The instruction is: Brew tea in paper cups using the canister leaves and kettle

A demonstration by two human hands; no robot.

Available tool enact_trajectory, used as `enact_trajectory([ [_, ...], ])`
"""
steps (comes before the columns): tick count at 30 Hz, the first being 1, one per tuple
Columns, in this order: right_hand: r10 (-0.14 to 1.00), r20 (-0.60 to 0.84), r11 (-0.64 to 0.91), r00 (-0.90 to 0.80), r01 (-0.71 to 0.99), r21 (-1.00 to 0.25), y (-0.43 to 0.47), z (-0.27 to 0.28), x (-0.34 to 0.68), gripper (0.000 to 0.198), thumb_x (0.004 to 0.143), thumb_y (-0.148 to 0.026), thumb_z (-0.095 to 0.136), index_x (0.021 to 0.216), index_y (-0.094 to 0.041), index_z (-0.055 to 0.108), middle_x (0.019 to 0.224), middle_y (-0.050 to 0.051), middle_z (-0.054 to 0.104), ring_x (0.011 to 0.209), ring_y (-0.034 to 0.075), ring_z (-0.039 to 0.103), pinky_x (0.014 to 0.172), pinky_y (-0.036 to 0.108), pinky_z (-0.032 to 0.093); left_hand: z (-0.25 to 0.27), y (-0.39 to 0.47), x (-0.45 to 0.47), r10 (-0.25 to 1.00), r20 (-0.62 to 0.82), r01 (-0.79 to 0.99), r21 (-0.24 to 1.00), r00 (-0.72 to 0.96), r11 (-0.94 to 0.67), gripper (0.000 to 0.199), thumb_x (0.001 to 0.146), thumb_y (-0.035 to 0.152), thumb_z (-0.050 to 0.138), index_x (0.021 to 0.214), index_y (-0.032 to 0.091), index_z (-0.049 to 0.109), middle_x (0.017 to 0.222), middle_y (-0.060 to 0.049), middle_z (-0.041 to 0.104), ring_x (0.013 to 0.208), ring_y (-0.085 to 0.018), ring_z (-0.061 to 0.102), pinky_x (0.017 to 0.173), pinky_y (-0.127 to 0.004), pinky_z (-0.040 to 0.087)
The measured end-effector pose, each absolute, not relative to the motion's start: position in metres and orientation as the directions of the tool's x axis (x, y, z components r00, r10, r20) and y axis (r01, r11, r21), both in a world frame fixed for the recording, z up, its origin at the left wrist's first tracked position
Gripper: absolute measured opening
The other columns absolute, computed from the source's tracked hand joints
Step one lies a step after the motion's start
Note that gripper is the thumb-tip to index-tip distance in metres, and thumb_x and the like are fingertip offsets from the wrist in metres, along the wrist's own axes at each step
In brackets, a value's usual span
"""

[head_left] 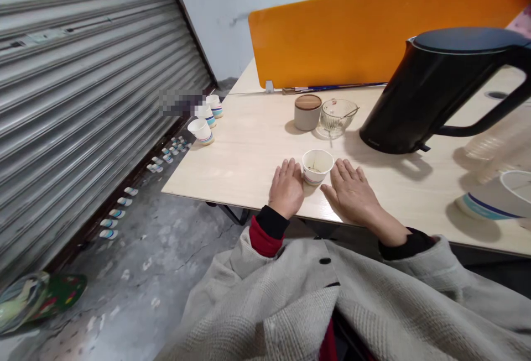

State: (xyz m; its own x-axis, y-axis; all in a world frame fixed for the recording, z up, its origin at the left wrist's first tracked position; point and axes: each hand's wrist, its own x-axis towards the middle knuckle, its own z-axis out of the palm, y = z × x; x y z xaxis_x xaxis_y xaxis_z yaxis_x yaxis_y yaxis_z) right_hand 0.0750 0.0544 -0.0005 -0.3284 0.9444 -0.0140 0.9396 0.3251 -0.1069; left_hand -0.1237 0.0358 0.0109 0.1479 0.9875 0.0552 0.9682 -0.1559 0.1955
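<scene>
Between my hands stands an upright white paper cup, with a few dark bits, perhaps tea leaves, on its bottom. My left hand lies palm down on the table just left of the cup, fingers stretched out. On the cup's other side my right hand also rests flat, thumb apart from the fingers. Neither hand holds anything. Beyond the cup are a grey canister with a wooden lid and a ribbed glass bowl with a thin utensil in it. A large black electric kettle stands to the right.
Three paper cups stand near the table's left edge. At the far right are another paper cup and a clear plastic bottle. An orange divider crosses the back. Several cups line the floor by the metal shutter.
</scene>
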Motion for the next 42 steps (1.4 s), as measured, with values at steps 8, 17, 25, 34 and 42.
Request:
enact_trajectory([
  [8, 0.941, 0.013, 0.337, -0.338, 0.936, -0.1, 0.056, -0.005, 0.077, 0.08, 0.111, -0.054, 0.029, 0.169, 0.001, 0.037, 0.179, 0.026, 0.027, 0.17, 0.04, 0.022, 0.136, 0.063, 0.02, 0.013, 0.036, -0.123, 0.988, 0.051, 0.972, 0.179, 0.144, -0.151, 0.053, 0.113, 0.021, 0.033, 0.163, 0.011, 0.046, 0.179, -0.015, 0.038, 0.17, -0.032, 0.029, 0.139, -0.051, 0.027],
  [17, 0.942, 0.006, 0.334, -0.335, 0.938, -0.094, 0.055, -0.003, 0.076, 0.08, 0.111, -0.053, 0.03, 0.169, 0.002, 0.037, 0.179, 0.026, 0.027, 0.17, 0.041, 0.022, 0.136, 0.063, 0.021, 0.013, 0.035, -0.124, 0.987, 0.055, 0.971, 0.179, 0.149, -0.156, 0.055, 0.113, 0.023, 0.032, 0.165, 0.007, 0.044, 0.179, -0.016, 0.037, 0.17, -0.031, 0.028, 0.14, -0.05, 0.026],
  [25, 0.943, 0.006, 0.332, -0.333, 0.939, -0.087, 0.054, -0.001, 0.075, 0.08, 0.111, -0.052, 0.031, 0.168, 0.002, 0.038, 0.179, 0.026, 0.027, 0.17, 0.041, 0.022, 0.136, 0.064, 0.022, 0.014, 0.035, -0.123, 0.988, 0.044, 0.974, 0.165, 0.147, -0.153, 0.055, 0.114, 0.022, 0.031, 0.165, 0.008, 0.044, 0.179, -0.016, 0.036, 0.17, -0.031, 0.028, 0.14, -0.05, 0.026],
  [34, 0.948, -0.029, 0.315, -0.318, 0.946, -0.079, 0.054, 0.004, 0.073, 0.079, 0.11, -0.051, 0.032, 0.17, 0.001, 0.036, 0.18, 0.025, 0.024, 0.17, 0.039, 0.02, 0.137, 0.06, 0.019, 0.014, 0.036, -0.123, 0.989, 0.052, 0.975, 0.168, 0.138, -0.145, 0.054, 0.114, 0.024, 0.03, 0.163, 0.009, 0.047, 0.178, -0.016, 0.038, 0.17, -0.031, 0.029, 0.139, -0.052, 0.028],
  [42, 0.954, -0.038, 0.293, -0.298, 0.95, -0.106, 0.054, 0.007, 0.072, 0.08, 0.11, -0.053, 0.034, 0.171, -0.001, 0.034, 0.181, 0.024, 0.024, 0.171, 0.038, 0.019, 0.138, 0.06, 0.019, 0.021, 0.035, -0.122, 0.99, 0.023, 0.974, 0.176, 0.14, -0.142, 0.054, 0.114, 0.026, 0.031, 0.163, 0.009, 0.047, 0.179, -0.016, 0.036, 0.17, -0.032, 0.028, 0.139, -0.053, 0.027],
])
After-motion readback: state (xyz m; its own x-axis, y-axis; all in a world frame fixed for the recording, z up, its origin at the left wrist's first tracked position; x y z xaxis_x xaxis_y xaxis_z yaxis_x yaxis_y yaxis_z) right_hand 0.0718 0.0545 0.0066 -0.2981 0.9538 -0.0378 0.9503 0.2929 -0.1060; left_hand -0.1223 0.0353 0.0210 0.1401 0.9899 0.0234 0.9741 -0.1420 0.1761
